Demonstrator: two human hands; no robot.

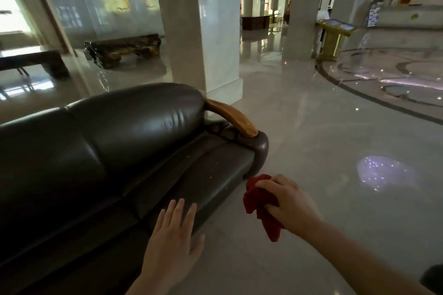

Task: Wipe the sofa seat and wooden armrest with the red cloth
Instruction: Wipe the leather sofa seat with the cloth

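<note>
My right hand is closed around the red cloth, bunched up in my fist, with one tail hanging loose below my fingers. It hangs just off the front corner of the sofa, over the pale floor, not touching the leather. My left hand is flat and empty, fingers spread, hovering at the front edge of the seat; I can't tell whether it presses down.

So I reckon the wiping isn't under way at this instant: cloth in hand, off the surface. Next I need to swing the cloth in over the seat cushion, press it flat and drag along. The wooden armrest sits beyond the seat at the sofa's far end, well apart from my cloth, so I'd judge it comes after.
</note>
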